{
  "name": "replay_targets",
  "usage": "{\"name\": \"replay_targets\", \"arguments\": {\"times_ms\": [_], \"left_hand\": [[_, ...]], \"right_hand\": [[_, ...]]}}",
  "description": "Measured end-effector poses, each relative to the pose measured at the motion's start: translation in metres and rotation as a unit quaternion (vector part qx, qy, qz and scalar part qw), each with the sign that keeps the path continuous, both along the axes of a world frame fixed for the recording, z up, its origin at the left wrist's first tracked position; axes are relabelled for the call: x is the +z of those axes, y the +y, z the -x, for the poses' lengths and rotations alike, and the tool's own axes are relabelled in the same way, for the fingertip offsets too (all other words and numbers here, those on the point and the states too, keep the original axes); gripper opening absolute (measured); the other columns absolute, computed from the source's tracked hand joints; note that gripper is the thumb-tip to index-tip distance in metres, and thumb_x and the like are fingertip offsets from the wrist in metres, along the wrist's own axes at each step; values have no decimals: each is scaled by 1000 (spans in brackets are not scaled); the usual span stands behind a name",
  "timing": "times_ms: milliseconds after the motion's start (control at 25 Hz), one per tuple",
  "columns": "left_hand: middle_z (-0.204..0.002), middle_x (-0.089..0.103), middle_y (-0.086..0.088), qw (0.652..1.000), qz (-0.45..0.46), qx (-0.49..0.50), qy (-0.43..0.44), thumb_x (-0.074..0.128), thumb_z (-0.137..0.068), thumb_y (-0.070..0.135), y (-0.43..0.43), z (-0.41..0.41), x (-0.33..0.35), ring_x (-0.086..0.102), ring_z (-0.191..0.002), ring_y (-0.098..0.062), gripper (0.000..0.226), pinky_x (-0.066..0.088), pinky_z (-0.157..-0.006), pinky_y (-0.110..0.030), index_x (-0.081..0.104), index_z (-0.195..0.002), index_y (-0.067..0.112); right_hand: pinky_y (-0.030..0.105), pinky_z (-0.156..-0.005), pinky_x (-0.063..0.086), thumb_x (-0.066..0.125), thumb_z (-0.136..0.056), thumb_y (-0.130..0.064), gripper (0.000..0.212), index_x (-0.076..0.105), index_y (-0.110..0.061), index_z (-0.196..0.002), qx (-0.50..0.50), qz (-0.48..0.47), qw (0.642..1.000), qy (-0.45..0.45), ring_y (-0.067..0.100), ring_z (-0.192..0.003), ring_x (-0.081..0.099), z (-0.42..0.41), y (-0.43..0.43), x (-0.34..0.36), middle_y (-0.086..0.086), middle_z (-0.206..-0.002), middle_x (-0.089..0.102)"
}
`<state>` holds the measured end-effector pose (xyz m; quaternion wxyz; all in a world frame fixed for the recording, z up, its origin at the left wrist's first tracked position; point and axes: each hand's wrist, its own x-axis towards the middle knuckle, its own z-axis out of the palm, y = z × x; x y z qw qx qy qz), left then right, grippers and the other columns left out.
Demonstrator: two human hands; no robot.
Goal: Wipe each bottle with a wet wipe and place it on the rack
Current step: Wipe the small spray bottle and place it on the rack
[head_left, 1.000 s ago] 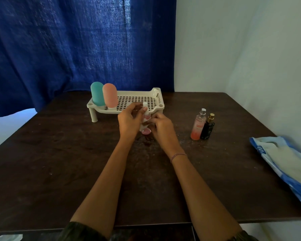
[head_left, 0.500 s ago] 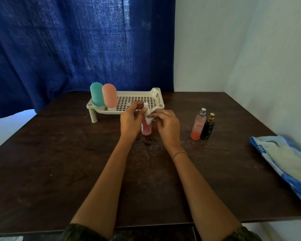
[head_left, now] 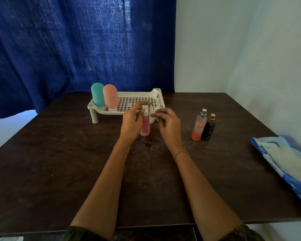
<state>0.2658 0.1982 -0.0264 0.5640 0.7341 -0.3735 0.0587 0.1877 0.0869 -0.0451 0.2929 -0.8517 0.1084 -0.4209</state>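
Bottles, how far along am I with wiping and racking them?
Done: the teal bottle and salmon bottle stand on the rack. In hand: the left hand grips the pink spray bottle, the right hand pinches the wipe beside it. Left: the orange spray bottle and black bottle on the table.

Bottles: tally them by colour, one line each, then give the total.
Teal bottle, on the rack: 1
Salmon bottle, on the rack: 1
Pink bottle, in the left hand: 1
Orange-pink bottle, on the table: 1
Black bottle, on the table: 1
Total: 5
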Motion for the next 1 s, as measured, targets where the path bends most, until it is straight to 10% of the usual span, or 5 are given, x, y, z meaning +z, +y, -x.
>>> {"name": "replay_targets", "arguments": {"times_ms": [360, 520, 1000], "left_hand": [[-91, 63, 15, 999, 28, -22, 9, 52, -95, 11, 3, 5, 1, 65, -80, 1, 28, 53, -70, -14, 57, -120, 21], [-76, 61, 7, 1000, 27, 0, -2, 54, -93, 7, 1, 7, 1, 62, -66, 2, 26, 50, -62, -12, 55, -115, 20], [-116, 57, -1, 998, -13, 19, 62, 45, -98, 12, -1, -3, 0, 62, -92, -4, 28, 53, -71, -14, 42, -125, 6]], "right_hand": [[17, -82, 51, 73, -77, -20, 18, 72, -10, -92, 70, -123, 990, -25, -15, -94, 50, 2, 11, 6, -10, -100, 60], [26, -85, 54, 75, -74, -10, 11, 72, -13, -85, 59, -120, 991, 14, -4, -90, 58, 0, 6, -4, -4, -96, 67], [-1, -86, 37, 64, -83, -2, 20, 67, -5, -102, 33, -58, 998, -4, 4, -103, 53, -5, 5, -3, 6, -111, 64]]}}
